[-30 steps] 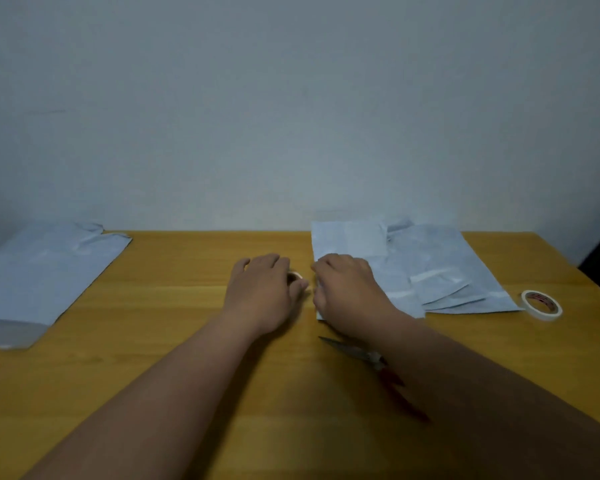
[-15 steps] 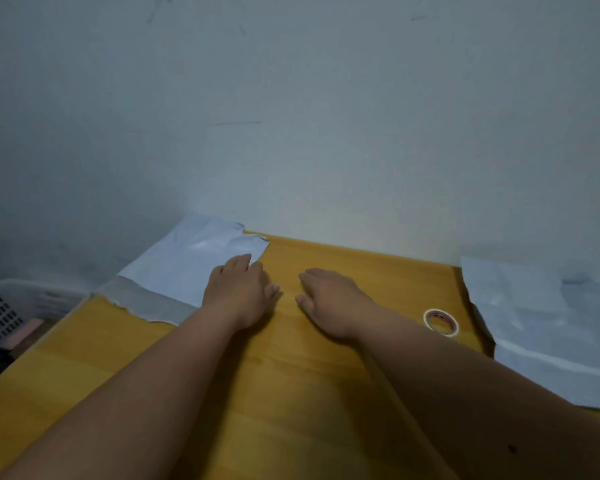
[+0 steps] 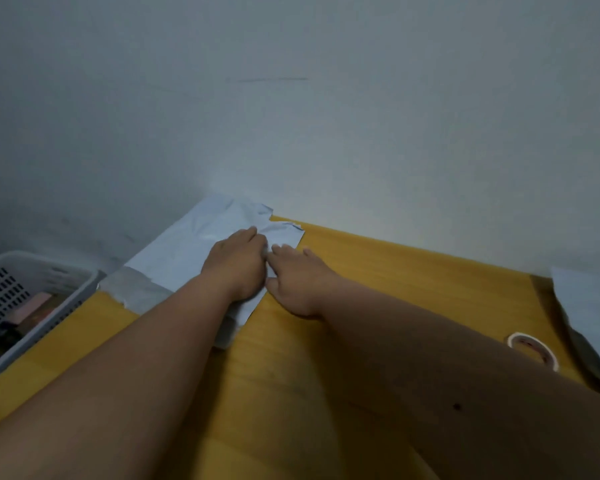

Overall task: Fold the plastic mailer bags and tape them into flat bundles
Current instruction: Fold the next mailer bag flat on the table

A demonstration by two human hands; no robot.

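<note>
A stack of pale grey-blue plastic mailer bags (image 3: 184, 247) lies flat at the far left corner of the wooden table (image 3: 406, 282), its grey flap end towards the table's left edge. My left hand (image 3: 238, 268) rests on top of the stack near its right edge, fingertips bent slightly down. Beside it, my right hand (image 3: 300, 277) lies on the table and touches the stack's right edge with straight fingers and thumb. A roll of white tape (image 3: 532, 351) sits at the right, partly hidden behind my right forearm.
More pale mailer bags (image 3: 584, 299) lie at the right border, cut off by the frame. A white slotted plastic basket (image 3: 32, 292) with things inside stands off the table's left edge. A bare wall runs close behind the table.
My view has swung left. Both hands moved from the bags on the right, across the bare wood, onto the stack at the far left. The scissors have left the view.
</note>
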